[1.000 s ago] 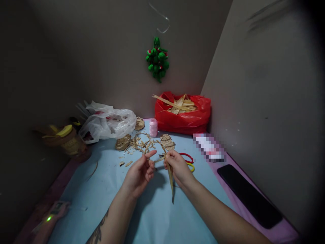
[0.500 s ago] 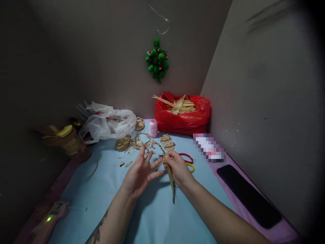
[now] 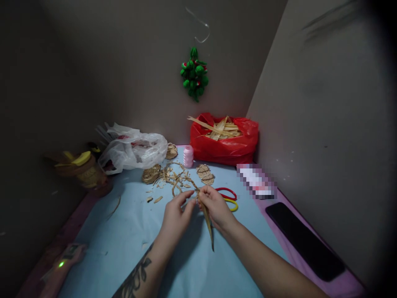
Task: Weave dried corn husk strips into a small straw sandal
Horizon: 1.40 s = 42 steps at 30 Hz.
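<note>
My right hand [image 3: 215, 207] pinches a dried leaf strip [image 3: 206, 223] close to the end of a twisted cord. The strip's pointed tail hangs down below my fingers toward the cloth. From the pinch, the thin braided cord [image 3: 191, 182] runs back to loose coils on the cloth. Close beside it, my left hand [image 3: 178, 213] has its thumb and index finger curved toward the cord, with a small gap between them; its other fingers are mostly hidden. Scissors [image 3: 231, 205] with one red and one yellow handle loop lie just behind my right hand, their blades covered.
A red plastic bag [image 3: 223, 151] of dried strips stands at the back, beside a pink thread spool [image 3: 188, 157]. Woven pieces [image 3: 205, 174], a cord coil [image 3: 151, 174] and scraps lie in the middle. A clear bag [image 3: 133, 151] is left; a black phone-like slab [image 3: 305, 242] lies right.
My left hand has turned and drawn its spread fingers in, bringing thumb and index near the cord. My right hand keeps its pinch and has barely moved.
</note>
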Each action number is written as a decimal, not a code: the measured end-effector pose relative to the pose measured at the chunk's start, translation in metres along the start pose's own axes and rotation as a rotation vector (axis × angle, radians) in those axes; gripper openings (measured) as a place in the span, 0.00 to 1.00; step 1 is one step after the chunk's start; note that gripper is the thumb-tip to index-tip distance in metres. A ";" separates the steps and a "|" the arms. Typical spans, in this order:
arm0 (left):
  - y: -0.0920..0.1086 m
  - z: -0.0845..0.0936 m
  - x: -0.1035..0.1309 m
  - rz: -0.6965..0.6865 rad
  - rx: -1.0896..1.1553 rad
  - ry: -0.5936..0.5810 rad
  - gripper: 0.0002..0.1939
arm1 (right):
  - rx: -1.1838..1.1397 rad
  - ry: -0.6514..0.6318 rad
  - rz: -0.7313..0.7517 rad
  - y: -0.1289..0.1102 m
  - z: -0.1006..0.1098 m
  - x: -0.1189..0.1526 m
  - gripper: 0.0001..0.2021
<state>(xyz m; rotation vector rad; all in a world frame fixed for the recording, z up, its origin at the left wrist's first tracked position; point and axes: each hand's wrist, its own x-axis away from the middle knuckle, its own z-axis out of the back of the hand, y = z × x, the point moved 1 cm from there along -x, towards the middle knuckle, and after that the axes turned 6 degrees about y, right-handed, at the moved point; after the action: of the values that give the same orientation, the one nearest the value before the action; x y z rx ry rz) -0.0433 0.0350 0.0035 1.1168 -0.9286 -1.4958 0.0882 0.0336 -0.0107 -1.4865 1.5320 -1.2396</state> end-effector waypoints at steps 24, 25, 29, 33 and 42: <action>0.000 -0.001 -0.007 0.419 0.368 -0.172 0.16 | 0.308 -0.076 0.105 -0.005 0.001 0.003 0.07; -0.002 0.000 -0.008 0.377 0.288 -0.171 0.15 | 0.349 -0.068 0.137 -0.004 0.001 0.002 0.06; -0.007 -0.001 -0.010 0.209 0.042 -0.156 0.12 | 0.442 -0.050 0.223 -0.002 0.003 0.001 0.05; -0.008 -0.004 -0.008 0.121 0.011 -0.169 0.10 | 0.436 -0.090 0.222 -0.002 0.004 -0.001 0.05; -0.006 0.001 -0.006 0.003 -0.211 -0.074 0.08 | 0.248 -0.056 -0.028 -0.010 0.007 0.001 0.11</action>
<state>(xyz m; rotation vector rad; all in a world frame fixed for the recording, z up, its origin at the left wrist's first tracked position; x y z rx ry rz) -0.0452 0.0423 -0.0013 0.9122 -0.8004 -1.6014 0.0985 0.0324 -0.0040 -1.3728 1.2737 -1.3394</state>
